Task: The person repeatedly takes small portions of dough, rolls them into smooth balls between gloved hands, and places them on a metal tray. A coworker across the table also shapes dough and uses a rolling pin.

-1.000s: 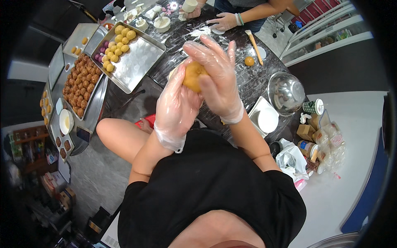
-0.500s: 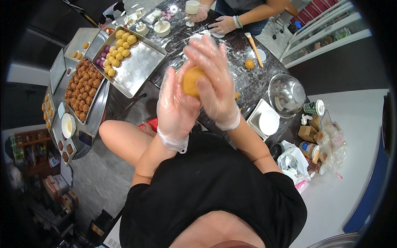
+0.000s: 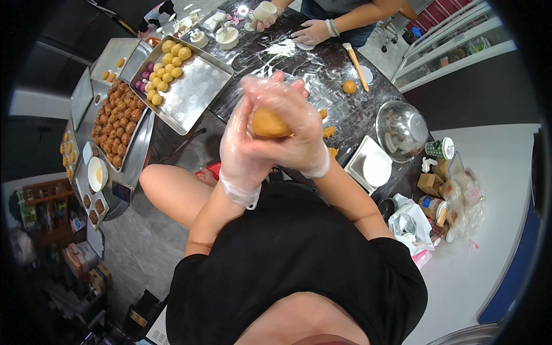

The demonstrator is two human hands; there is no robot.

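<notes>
A smooth orange-yellow ball of dough [image 3: 270,123] is clasped between my two hands above the near edge of the dark table. My left hand [image 3: 241,152], in a clear plastic glove, cups it from the left and below. From the right, my right hand [image 3: 305,123], gloved alike, wraps over it with the fingers crossing the left ones. Part of the dough is hidden by my palms and fingers. Small scraps of the same dough [image 3: 328,132] lie on the table just right of my hands, and a smaller orange ball [image 3: 349,87] sits farther back.
To the left, a metal tray [image 3: 198,95] holds yellow and purple balls; another holds brown balls [image 3: 118,118]. On the right are a white scale [image 3: 376,168], a clear bowl [image 3: 401,131] and a brush [image 3: 356,66]. Across the flour-dusted table, a co-worker's gloved hand [image 3: 313,33] rests.
My right hand has closed further over the dough, its fingers folding across my left hand. The co-worker's other hand has shifted left, tilting a white cup-shaped object.
</notes>
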